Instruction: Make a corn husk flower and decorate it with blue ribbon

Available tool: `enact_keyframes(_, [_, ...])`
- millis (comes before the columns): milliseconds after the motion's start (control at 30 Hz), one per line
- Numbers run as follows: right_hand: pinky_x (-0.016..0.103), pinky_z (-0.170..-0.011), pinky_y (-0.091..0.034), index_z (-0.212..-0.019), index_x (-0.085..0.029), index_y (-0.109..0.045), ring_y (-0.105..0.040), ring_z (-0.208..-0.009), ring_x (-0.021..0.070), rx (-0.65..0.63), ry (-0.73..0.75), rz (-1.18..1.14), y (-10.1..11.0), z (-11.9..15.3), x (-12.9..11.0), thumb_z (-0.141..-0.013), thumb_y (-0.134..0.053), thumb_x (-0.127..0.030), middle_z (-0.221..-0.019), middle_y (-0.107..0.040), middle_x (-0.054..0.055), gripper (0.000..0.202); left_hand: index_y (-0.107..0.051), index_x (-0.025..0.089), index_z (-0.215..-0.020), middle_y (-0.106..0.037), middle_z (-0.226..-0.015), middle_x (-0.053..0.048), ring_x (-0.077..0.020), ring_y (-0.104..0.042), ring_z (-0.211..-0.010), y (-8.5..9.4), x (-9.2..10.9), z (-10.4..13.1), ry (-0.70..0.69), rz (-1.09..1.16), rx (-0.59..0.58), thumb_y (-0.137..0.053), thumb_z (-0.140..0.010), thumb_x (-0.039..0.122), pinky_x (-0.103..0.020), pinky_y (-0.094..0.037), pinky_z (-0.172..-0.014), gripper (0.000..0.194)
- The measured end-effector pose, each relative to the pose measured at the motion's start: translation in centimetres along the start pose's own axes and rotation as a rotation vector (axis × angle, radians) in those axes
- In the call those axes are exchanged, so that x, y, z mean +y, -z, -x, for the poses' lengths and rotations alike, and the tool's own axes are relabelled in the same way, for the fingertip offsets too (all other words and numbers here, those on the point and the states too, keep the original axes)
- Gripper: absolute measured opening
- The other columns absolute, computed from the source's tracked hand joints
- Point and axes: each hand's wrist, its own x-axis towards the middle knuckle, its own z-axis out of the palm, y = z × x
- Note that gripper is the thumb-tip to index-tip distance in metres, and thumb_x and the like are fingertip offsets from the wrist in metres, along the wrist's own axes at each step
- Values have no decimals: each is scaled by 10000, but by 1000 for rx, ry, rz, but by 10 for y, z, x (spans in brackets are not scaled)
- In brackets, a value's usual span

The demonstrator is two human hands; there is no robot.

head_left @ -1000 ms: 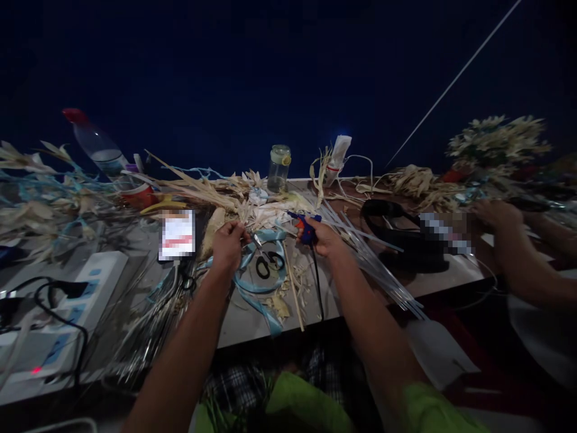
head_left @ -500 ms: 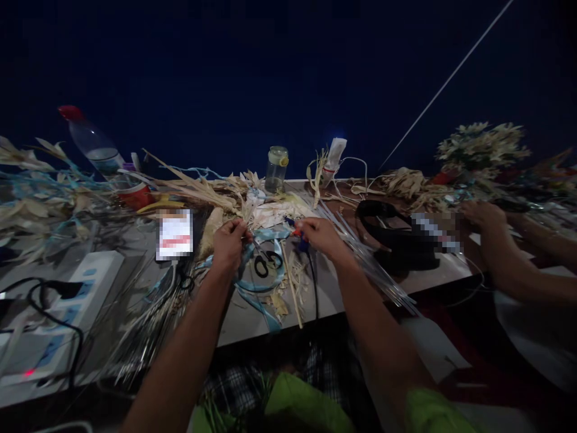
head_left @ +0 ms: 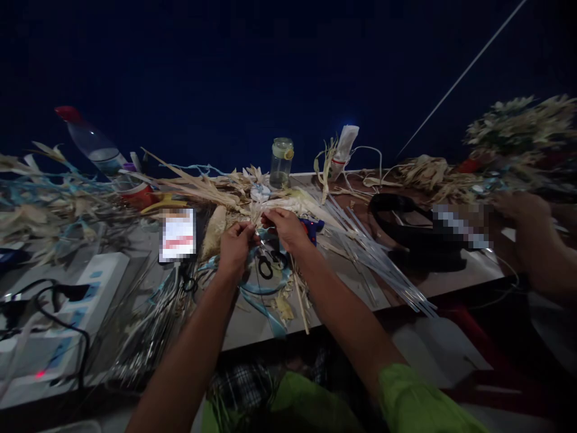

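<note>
Counted: two bare hands of the wearer, left hand [head_left: 235, 243] and right hand [head_left: 291, 230]; one pale husk piece [head_left: 256, 210]; one pair of black-handled scissors [head_left: 265, 268]; one blue tool [head_left: 312, 227]; one lidded jar [head_left: 281, 163]; one red-capped bottle [head_left: 95, 143]; one lit phone [head_left: 177, 233]. Clear sticks [head_left: 383, 264] overlap and cannot be counted.

The pale table [head_left: 246, 332] is heavily littered across the middle of the frame; blue ribbon [head_left: 264, 290] lies at centre. A dark blue wall [head_left: 252, 78] fills the upper frame; lighting is dim. A co-worker's arm [head_left: 547, 255] shows at right.

The husk piece is at frame centre, just above the left fingertips, which pinch its lower end. The right fingertips are bent together just beside it; whether they grip it cannot be told. The scissors lie below both hands.
</note>
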Motion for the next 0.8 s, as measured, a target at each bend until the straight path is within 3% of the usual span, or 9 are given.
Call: enact_keyframes(800, [206, -553, -378, -555, -161, -540, -463, -538, 79, 42, 141, 215, 0, -2, 12, -659, -533, -288, -538, -514, -34, 164, -560, 141, -727, -512, -500, 41, -80, -484, -450, -1, -3, -2, -18, -14, 1, -656, -605, 252, -226, -446, -495, 191])
